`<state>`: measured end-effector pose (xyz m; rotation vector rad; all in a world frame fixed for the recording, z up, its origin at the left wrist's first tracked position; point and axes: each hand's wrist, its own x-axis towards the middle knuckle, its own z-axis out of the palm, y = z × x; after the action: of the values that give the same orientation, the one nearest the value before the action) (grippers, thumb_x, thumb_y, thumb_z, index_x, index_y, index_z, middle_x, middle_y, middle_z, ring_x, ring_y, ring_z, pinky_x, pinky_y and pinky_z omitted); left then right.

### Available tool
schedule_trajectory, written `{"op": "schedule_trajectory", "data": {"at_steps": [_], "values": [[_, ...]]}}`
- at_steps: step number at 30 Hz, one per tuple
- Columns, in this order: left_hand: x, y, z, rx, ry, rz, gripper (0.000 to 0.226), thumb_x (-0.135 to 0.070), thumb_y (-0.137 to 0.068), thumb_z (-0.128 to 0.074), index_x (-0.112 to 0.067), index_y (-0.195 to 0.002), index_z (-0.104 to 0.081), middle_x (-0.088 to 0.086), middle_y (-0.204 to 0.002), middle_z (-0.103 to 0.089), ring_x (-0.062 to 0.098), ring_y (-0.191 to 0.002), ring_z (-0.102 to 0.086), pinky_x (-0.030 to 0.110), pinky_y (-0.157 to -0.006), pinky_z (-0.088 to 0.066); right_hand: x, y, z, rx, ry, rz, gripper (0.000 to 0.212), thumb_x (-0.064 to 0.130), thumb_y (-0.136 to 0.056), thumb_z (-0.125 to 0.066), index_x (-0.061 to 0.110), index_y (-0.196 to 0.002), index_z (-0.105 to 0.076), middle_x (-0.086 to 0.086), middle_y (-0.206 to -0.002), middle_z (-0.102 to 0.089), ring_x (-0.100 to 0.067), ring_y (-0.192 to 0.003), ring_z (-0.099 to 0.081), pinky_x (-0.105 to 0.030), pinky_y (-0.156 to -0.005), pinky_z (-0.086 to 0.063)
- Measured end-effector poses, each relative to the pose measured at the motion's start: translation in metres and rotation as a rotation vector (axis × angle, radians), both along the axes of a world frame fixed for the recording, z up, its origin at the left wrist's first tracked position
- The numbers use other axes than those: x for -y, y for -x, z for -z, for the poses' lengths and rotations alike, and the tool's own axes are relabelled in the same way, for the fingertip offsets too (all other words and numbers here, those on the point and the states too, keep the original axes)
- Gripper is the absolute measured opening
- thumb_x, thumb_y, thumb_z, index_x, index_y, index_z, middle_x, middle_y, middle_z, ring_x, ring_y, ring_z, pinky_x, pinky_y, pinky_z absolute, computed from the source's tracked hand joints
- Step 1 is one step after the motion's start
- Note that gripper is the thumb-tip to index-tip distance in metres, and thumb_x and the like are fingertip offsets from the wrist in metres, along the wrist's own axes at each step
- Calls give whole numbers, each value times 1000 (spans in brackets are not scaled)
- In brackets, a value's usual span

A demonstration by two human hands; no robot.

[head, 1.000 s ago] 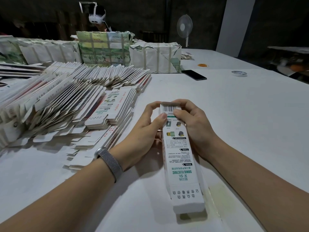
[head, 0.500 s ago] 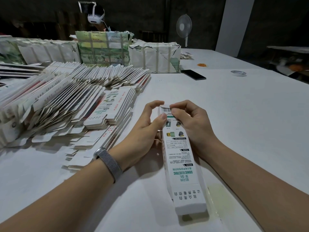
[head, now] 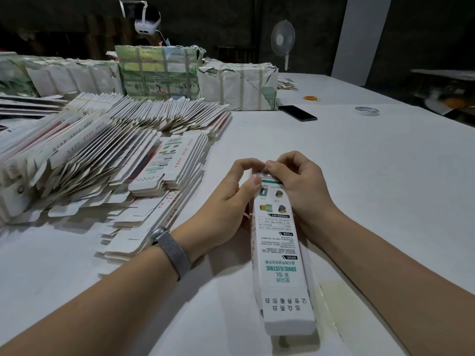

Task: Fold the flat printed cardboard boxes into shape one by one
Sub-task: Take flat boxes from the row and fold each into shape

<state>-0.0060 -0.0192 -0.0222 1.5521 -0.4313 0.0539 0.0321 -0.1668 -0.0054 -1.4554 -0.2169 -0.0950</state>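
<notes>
Pinching the far end of a long, narrow white printed cardboard box (head: pixel 279 242) with green lettering, I have both hands up at its top flap while the rest of it lies lengthwise on the white counter (head: pixel 372 176), its near end pointing back toward me. My left hand (head: pixel 231 199) curls round the left side of that far end, thumb pressed on the printed top panel and the fingers (head: pixel 244 163) arched over the end. My right hand (head: pixel 300 186) clamps the flap from the other side, fingertips meeting the left ones right at the barcode edge. From how it sits, the box looks already opened into a tube, and I judge the step in hand is tucking this end shut. The card is thin and light, stiff along its creases but easy to crush across a panel, so the place to hold is at the corners and fold lines, not the broad face. The printed surface looks smooth and may slip under dry fingertips. To my left, the fanned heap of flat white cardboard blanks (head: pixel 108 160) waits well apart from my hands, and a black phone (head: pixel 297 113) lies farther off.
</notes>
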Motion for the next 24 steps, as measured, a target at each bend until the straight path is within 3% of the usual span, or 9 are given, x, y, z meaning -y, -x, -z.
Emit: {"op": "schedule_trajectory", "data": {"at_steps": [4, 7, 10, 13, 18, 24], "values": [[1, -1, 1, 8, 7, 24, 20, -35, -98, -44, -27, -116, -47, 1, -87, -75, 14, -75, -71, 25, -63, -56, 1, 1, -3, -62, -15, -40, 11, 10, -93, -67, 20, -90, -63, -16, -89, -62, -28, -71, -66, -46, -73, -55], [2, -1, 1, 26, 14, 9, 20, -33, -99, -44, -26, -117, -49, 1, -88, -74, 12, -77, -71, 23, -66, -54, 3, 3, -5, -123, 5, -127, 12, 12, -98, -60, 18, -106, -66, -11, -85, -70, -24, -64, -68, -34, -61, -57], [3, 2, -1, 25, -21, -24, 22, -34, -100, -43, -27, -120, -50, 1, -90, -73, 12, -79, -70, 25, -68, -55, 4, 5, -7, -119, 48, -160, 15, 13, -100, -55, 12, -97, -69, -4, -72, -71, -20, -61, -68, -27, -55, -56], [2, 6, -5, -4, -47, -17, 20, -32, -107, -42, -31, -126, -48, 2, -93, -74, 13, -79, -71, 26, -66, -55, 2, 6, -6, -80, 32, -98, 17, 11, -99, -57, 12, -90, -71, -4, -72, -71, -19, -63, -69, -29, -58, -57], [-1, 10, -12, -107, 17, 21, 58, -25, -92, -57, -39, -144, -38, 13, -101, -75, 18, -78, -71, 26, -67, -55, -3, 5, -4, -55, -56, -9, 20, 13, -98, -61, 16, -83, -75, -5, -78, -74, -19, -67, -70, -31, -62, -57], [-3, 12, -16, -154, 26, 4, 50, -5, -102, -45, -32, -144, -44, 12, -111, -74, 15, -82, -71, 25, -70, -58, 0, 6, -6, -76, -92, -45, 31, 8, -94, -59, 21, -69, -71, -2, -69, -70, -14, -59, -66, -22, -52, -52]]}}
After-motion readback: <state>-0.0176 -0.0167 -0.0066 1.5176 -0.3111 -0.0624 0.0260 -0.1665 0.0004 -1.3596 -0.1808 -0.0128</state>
